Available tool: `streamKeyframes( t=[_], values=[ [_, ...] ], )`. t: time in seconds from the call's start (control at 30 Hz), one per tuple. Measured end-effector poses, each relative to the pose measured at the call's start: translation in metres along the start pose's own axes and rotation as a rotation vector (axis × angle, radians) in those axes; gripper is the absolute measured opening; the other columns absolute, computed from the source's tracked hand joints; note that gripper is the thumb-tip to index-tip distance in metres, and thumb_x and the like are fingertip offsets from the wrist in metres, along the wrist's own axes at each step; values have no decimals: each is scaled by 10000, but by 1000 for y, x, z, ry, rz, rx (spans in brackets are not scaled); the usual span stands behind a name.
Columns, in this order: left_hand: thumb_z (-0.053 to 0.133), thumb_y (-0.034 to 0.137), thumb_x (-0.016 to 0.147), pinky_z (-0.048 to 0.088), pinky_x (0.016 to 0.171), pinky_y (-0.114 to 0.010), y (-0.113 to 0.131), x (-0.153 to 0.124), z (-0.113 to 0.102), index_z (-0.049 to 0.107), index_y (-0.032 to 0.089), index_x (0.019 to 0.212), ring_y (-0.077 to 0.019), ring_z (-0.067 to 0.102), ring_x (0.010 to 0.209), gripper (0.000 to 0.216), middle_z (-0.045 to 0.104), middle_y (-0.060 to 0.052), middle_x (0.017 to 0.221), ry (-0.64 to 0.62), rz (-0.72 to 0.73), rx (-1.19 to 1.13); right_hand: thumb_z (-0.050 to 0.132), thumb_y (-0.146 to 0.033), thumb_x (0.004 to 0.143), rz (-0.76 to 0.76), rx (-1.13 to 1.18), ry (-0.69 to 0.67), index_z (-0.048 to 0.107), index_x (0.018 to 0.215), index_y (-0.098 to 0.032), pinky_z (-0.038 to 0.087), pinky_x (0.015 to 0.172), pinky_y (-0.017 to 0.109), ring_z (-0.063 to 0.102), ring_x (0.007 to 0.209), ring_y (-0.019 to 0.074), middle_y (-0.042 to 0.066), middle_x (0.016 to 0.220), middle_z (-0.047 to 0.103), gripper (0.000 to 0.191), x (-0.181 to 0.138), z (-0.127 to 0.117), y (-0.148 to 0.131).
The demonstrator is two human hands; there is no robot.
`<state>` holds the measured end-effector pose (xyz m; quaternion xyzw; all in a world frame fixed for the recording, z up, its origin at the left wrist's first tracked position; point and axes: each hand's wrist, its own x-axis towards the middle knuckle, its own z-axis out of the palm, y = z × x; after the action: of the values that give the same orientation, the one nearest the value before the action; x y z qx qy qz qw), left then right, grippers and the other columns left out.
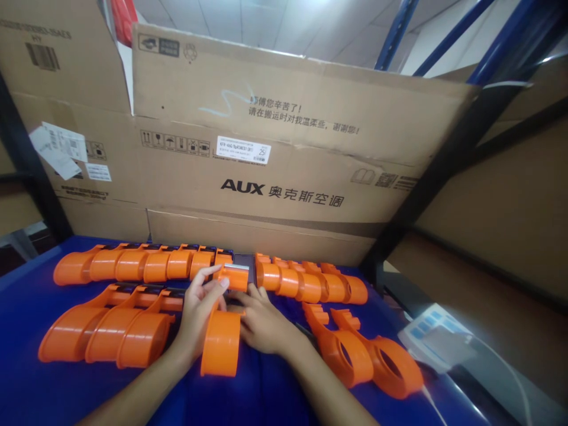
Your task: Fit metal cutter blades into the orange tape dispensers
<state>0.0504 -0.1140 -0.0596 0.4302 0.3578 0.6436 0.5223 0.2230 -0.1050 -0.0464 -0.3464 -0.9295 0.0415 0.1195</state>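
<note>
An orange plastic tape dispenser [222,340] lies between my hands on the blue table [26,307]. My left hand [197,313] grips its left side, thumb and forefinger pinched on the head piece [234,277] near the metal blade. My right hand [261,322] presses against the dispenser's right side with its fingers curled; what they hold is hidden behind the orange body.
Rows of nested orange dispensers lie at the far left [142,265], near left [106,328], far right [310,284] and near right [368,355]. Large AUX cardboard boxes [284,154] stand behind. A white-blue device [437,340] with a cable sits at right, by dark shelf posts.
</note>
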Motion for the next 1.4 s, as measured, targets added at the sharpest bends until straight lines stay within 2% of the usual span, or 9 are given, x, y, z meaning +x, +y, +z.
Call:
streamKeyframes(
  t=[0.17,0.33,0.43,0.53,0.63,0.73,0.9,1.17,1.4],
  values=[
    [736,425,852,406,531,-196,-1,0,0,550,203,1247,-104,502,494,490,585,70,544,-4,12,-4,562,-225,992,-4,43,55,687,1226,-266,385,867,391,459,1067,265,90,1181,663,268,0,1,3],
    [744,422,839,402,515,-191,3,-2,2,556,204,1231,-96,494,481,487,590,71,561,0,14,-25,589,-175,960,39,128,217,681,1091,-246,414,900,393,505,1021,252,74,1060,670,174,-6,-2,10],
    [758,432,821,389,492,-186,6,-3,5,567,203,1223,-92,492,474,501,598,64,582,10,-3,-26,585,-224,976,126,246,394,640,1061,-233,439,889,380,544,978,238,65,1027,658,102,-12,-8,16],
    [762,441,812,375,471,-188,5,-5,7,573,206,1227,-88,470,457,513,584,67,574,11,-23,-23,588,-282,979,275,426,627,600,1023,-228,463,807,336,576,878,209,40,944,632,72,-19,-11,22],
    [770,441,807,377,468,-194,1,-5,6,571,203,1233,-92,468,461,527,593,62,584,-5,-25,3,607,-338,961,400,645,865,571,978,-231,456,696,291,557,742,174,1,832,584,114,-25,-13,28],
    [785,444,797,377,467,-199,-4,-3,4,570,199,1233,-96,481,467,545,618,50,614,-27,-32,33,653,-374,924,420,792,985,583,995,-231,480,712,292,578,761,176,1,834,586,174,-28,-17,32],
    [799,430,783,400,486,-202,-8,-2,3,571,204,1212,-106,524,483,536,628,48,621,-53,-43,41,667,-421,919,366,756,912,647,1110,-224,542,819,369,644,888,222,69,989,686,275,-33,-23,25],
    [781,424,804,455,513,-214,-7,-7,9,536,217,1215,-117,571,510,522,684,22,685,-96,-37,66,683,-322,928,309,521,826,703,1122,-239,537,790,358,661,865,218,62,999,718,212,-32,-22,8],
    [803,396,786,473,522,-220,-8,-9,10,531,217,1212,-109,567,527,536,714,-6,795,-167,-63,65,675,-264,940,236,484,751,707,1134,-253,518,753,337,635,863,206,58,988,686,197,-31,-21,6]
  ],
)
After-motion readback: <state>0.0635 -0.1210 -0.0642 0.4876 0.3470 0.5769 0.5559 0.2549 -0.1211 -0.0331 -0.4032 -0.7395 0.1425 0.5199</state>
